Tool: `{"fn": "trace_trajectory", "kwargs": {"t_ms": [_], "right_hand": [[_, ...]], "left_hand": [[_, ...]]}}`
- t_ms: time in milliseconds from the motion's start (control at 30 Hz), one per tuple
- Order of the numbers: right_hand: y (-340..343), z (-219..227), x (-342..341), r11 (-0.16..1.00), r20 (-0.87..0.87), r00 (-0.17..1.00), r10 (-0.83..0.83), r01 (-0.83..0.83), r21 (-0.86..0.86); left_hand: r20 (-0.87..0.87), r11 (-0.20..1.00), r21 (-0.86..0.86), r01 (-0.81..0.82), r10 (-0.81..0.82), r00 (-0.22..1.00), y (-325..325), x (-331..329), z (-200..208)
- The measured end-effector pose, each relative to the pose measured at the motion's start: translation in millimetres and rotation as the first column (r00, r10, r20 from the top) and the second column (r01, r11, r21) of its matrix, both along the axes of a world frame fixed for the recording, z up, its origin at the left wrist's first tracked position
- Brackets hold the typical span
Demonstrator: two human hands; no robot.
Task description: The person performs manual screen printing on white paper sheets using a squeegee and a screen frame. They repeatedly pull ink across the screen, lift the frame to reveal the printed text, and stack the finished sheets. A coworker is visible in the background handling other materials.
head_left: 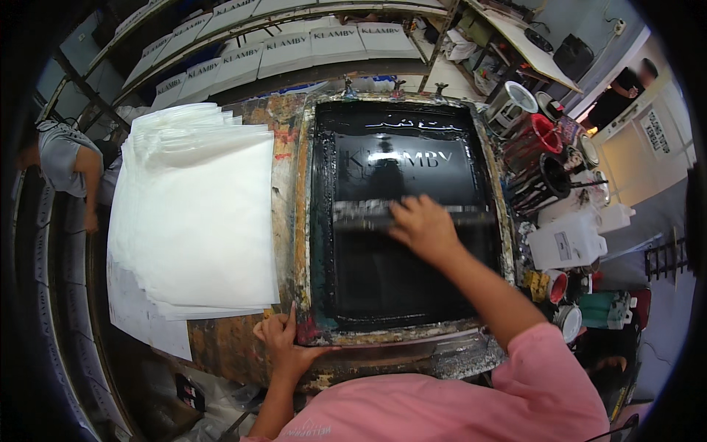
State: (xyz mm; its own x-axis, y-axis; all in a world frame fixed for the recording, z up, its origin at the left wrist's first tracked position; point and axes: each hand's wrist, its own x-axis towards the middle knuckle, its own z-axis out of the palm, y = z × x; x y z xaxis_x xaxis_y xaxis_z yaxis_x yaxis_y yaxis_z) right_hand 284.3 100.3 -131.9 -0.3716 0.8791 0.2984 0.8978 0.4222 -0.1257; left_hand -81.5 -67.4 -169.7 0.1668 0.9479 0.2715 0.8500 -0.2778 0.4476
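A screen-printing frame with ink-stained wooden rails lies on the table in front of me. Dark lettering shows on its black mesh. My right hand is closed on a squeegee, which spans the mesh near its middle and is smeared by motion. At the frame's near left corner rests my left hand, thumb and forefinger spread along the two rails, the other fingers partly curled. Left of the frame lies a fanned stack of whitish sheets.
Ink-stained pots, among them a red tub, and a white jerrycan crowd the right side. Racks with printed white sheets stand behind and at left. One person is at far left, another by the doorway.
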Motion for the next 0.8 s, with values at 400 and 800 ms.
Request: {"fn": "trace_trajectory", "kwargs": {"t_ms": [400,800], "right_hand": [[232,56,43,0.983,0.008,0.992,0.129,-0.127,-0.131],[-53,59,-9,0.997,0.093,0.995,0.043,-0.036,-0.067]], "left_hand": [[0.496,0.978,-0.082,-0.191,0.206,0.844,-27,18,-28],[0.789,0.995,-0.043,-0.087,0.087,0.608,-19,27,-69]]}}
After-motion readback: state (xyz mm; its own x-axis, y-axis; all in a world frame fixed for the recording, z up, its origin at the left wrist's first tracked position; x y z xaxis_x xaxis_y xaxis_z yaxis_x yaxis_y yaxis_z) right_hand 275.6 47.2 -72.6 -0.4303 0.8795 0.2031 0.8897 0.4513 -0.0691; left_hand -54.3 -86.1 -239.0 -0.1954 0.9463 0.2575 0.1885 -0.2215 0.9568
